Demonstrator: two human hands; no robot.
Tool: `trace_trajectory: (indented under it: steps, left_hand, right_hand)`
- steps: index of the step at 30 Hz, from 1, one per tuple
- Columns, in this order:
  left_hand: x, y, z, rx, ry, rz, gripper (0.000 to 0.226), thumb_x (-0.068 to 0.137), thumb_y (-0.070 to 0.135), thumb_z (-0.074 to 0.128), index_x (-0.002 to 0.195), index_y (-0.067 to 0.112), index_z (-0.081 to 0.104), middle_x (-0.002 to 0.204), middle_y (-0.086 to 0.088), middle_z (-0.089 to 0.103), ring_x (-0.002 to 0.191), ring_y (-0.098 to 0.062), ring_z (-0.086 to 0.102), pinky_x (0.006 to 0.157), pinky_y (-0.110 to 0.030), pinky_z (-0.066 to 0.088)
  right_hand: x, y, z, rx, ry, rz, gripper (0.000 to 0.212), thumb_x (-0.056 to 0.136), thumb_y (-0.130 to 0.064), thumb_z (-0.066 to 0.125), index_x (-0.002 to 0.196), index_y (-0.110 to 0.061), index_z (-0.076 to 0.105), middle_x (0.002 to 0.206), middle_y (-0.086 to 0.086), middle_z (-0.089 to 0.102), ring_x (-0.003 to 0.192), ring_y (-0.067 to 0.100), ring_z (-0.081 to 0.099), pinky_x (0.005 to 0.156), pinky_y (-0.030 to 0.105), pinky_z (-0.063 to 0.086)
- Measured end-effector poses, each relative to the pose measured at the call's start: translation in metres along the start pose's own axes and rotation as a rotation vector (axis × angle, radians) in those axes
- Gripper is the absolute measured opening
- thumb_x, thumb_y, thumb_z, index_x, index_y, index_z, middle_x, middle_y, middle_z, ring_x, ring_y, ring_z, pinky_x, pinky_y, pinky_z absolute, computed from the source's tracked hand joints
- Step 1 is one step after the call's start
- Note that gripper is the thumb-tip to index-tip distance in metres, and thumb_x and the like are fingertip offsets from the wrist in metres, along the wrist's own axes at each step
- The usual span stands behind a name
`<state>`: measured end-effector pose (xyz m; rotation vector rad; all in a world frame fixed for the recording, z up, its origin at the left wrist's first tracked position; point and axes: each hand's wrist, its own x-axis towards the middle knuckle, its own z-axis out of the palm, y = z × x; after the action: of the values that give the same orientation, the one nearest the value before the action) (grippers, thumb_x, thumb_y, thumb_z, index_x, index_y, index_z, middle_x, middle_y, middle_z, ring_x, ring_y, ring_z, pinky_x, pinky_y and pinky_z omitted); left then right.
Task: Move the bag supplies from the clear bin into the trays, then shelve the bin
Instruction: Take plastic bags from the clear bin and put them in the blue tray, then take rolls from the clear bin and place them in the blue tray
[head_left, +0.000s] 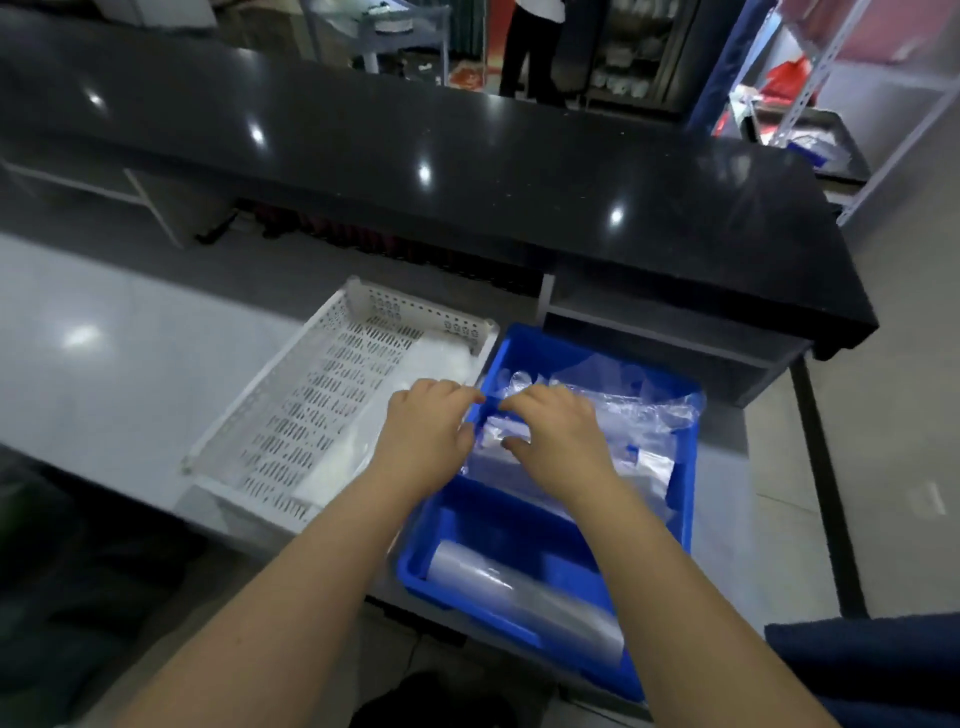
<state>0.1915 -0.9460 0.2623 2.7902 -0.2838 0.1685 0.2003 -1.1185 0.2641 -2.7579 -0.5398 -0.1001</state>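
Note:
A blue divided tray (685, 499) sits on the grey counter, right of a white perforated tray (291, 415). Clear plastic bags (639, 415) fill the blue tray's far compartment, and a roll of clear bags (524, 592) lies in its near compartment. My left hand (426, 431) hovers over the seam between the two trays, fingers curled at the blue tray's left rim. Over the far compartment, my right hand (556, 436) pinches a small bundle of clear bags (498, 431) between thumb and fingers. White bag packs (441, 358) lie in the white tray. No clear bin shows.
A glossy black raised counter (467, 171) runs along the back, with open cubbies (649, 306) beneath it. A person's legs (530, 52) stand beyond it. Metal shelving (831, 78) rises at the far right. A dark blue cloth (872, 654) lies at the lower right.

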Motion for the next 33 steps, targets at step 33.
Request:
trace_trajectory:
  steps: [33]
  left_hand:
    - [-0.41, -0.643, -0.205, 0.046, 0.207, -1.136, 0.04, 0.084, 0.03, 0.055, 0.125, 0.033, 0.055, 0.125, 0.004, 0.06, 0.111, -0.022, 0.049, 0.083, -0.038, 0.04]
  right_hand:
    - [0.189, -0.746, 0.31, 0.066, -0.412, -1.014, 0.034, 0.086, -0.026, 0.06, 0.119, -0.022, 0.06, 0.116, 0.0, 0.063, 0.109, 0.025, 0.051, 0.088, 0.038, 0.04]
